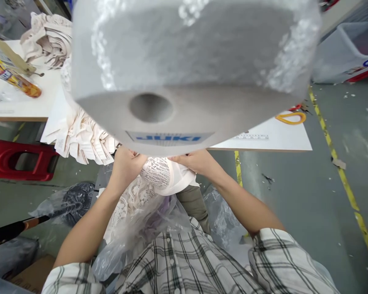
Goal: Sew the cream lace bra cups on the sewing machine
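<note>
Pale pink lace and smooth fabric form a garment piece (161,176) between the left hand (126,164) and right hand (198,161); forearms angle inward, fingers closed on its edges, some tips hidden beneath the JUKI sewing machine head (184,110). Rounded openwork lies nearer the left hand, plain cloth the right.

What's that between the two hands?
Pale, lacy cloth stretches between the left hand and the right hand. That shows in the head view.
</note>
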`<action>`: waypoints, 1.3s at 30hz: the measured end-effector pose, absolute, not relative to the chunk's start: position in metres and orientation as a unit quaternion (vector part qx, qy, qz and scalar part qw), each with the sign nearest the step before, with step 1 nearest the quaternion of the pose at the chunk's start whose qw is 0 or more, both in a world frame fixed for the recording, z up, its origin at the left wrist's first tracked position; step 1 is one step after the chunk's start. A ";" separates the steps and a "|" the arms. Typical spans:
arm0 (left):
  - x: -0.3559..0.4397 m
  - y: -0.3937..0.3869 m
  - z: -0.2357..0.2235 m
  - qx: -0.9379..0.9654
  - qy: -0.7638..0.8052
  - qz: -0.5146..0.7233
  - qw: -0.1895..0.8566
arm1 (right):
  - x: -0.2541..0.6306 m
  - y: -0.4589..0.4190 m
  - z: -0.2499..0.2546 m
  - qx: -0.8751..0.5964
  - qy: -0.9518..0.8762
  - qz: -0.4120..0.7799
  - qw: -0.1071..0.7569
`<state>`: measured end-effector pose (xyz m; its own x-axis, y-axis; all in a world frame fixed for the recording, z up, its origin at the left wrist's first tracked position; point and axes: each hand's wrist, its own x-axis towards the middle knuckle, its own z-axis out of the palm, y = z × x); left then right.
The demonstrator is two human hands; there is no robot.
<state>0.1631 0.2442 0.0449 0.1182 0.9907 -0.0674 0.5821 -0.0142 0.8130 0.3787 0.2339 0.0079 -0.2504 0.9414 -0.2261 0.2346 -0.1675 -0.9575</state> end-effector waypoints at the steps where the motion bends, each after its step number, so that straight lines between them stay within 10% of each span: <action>1: 0.162 0.244 0.045 0.655 0.602 0.277 0.363 | 0.379 0.233 0.007 -0.525 -0.558 0.560 0.317; 28: 0.120 0.180 -0.087 0.570 0.600 0.217 0.518 | 0.385 0.186 -0.022 -0.461 -0.489 0.638 0.376; 39: 0.152 0.187 -0.019 0.724 0.434 0.073 0.531 | 0.435 0.153 0.008 -0.465 -0.373 0.676 0.433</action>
